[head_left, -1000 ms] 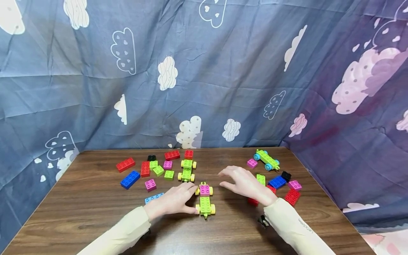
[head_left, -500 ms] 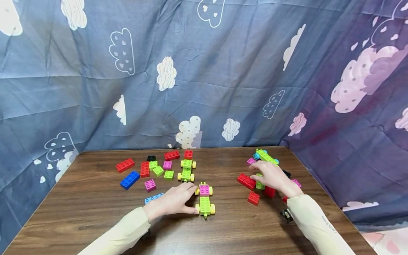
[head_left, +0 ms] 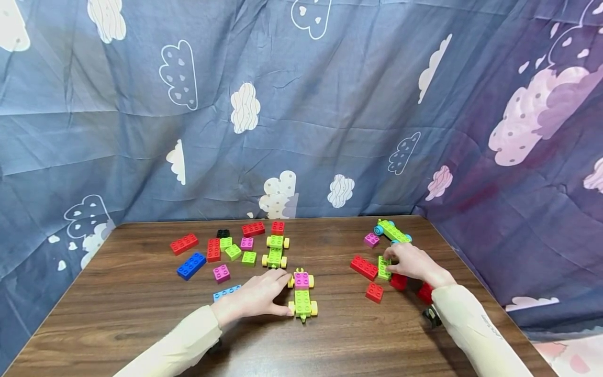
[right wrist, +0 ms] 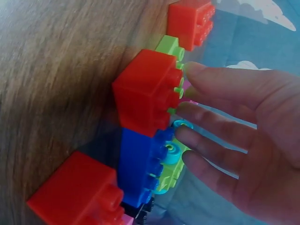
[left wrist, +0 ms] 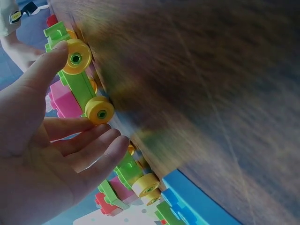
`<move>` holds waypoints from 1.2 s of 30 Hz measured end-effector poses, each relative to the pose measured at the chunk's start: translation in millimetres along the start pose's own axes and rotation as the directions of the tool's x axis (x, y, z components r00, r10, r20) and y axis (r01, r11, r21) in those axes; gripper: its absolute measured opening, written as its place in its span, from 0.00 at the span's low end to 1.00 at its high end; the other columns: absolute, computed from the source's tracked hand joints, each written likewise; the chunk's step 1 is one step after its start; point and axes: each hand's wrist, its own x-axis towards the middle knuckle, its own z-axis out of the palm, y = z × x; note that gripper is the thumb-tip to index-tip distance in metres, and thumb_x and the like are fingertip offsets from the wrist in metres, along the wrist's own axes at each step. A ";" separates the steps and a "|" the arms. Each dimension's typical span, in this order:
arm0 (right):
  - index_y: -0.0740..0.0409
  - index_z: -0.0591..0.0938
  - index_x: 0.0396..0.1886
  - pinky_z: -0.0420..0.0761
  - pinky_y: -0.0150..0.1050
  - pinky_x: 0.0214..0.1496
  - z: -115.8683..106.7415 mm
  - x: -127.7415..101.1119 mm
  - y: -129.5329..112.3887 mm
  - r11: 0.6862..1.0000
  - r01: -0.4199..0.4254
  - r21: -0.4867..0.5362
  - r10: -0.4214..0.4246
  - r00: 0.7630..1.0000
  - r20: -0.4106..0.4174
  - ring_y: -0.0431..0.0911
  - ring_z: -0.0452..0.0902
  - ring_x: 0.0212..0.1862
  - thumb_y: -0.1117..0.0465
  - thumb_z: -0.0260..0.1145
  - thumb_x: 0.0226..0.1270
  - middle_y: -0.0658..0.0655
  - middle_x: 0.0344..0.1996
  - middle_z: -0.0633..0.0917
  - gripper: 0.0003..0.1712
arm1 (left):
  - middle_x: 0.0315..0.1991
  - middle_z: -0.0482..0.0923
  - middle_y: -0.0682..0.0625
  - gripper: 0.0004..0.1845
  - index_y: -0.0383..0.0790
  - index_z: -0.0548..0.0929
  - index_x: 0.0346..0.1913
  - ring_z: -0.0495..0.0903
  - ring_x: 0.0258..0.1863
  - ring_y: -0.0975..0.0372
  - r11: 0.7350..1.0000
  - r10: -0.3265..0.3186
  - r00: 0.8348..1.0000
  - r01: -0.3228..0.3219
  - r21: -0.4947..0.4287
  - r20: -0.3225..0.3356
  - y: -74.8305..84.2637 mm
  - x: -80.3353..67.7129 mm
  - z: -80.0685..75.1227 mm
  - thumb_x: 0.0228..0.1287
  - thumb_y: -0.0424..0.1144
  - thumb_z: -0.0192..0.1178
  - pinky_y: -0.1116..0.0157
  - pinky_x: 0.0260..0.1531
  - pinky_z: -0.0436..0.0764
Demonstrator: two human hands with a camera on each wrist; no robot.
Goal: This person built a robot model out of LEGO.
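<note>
My left hand (head_left: 256,298) lies beside a green toy car base (head_left: 303,303) with yellow wheels and a pink brick (head_left: 302,281) on its far end. In the left wrist view the thumb touches one yellow wheel (left wrist: 77,57), and the index finger lies along another wheel (left wrist: 99,110). My right hand (head_left: 412,262) hovers over bricks at the right, its fingertips right at a lime green brick (head_left: 383,268). In the right wrist view its fingers are loosely bent near the studs, and a red brick (right wrist: 147,91) partly hides the green one.
Near the right hand lie a long red brick (head_left: 364,267), a small red brick (head_left: 374,292), a blue brick (right wrist: 136,168) and a green car base with blue wheels (head_left: 393,232). Further left are another yellow-wheeled car (head_left: 275,256), a light blue brick (head_left: 226,293) and several loose bricks.
My right hand has moved right from beside the yellow-wheeled car to the bricks, then lowered to the lime green one. The left hand stays at the car.
</note>
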 end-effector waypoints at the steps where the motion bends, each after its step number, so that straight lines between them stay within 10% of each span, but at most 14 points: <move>1: 0.57 0.86 0.37 0.82 0.48 0.40 0.8 0.4 1.0 1.000 0.002 -0.001 -0.002 1.000 0.003 0.47 0.79 0.38 0.58 0.76 0.54 0.54 0.36 0.87 0.12 | 0.59 0.76 0.43 0.41 0.31 0.74 0.64 0.78 0.57 0.56 1.000 0.000 1.000 0.000 -0.001 0.001 0.0 0.0 0.1 0.58 0.60 0.67 0.59 0.53 0.84; 36: 0.73 0.83 0.47 0.82 0.53 0.52 5.5 22.8 14.4 0.994 0.112 0.000 -0.112 0.994 0.010 0.56 0.84 0.45 0.60 0.79 0.46 0.66 0.44 0.87 0.30 | 0.63 0.75 0.41 0.42 0.31 0.73 0.66 0.76 0.61 0.54 1.000 -0.026 0.999 0.026 -0.008 0.023 1.4 0.2 -2.6 0.58 0.60 0.67 0.57 0.56 0.82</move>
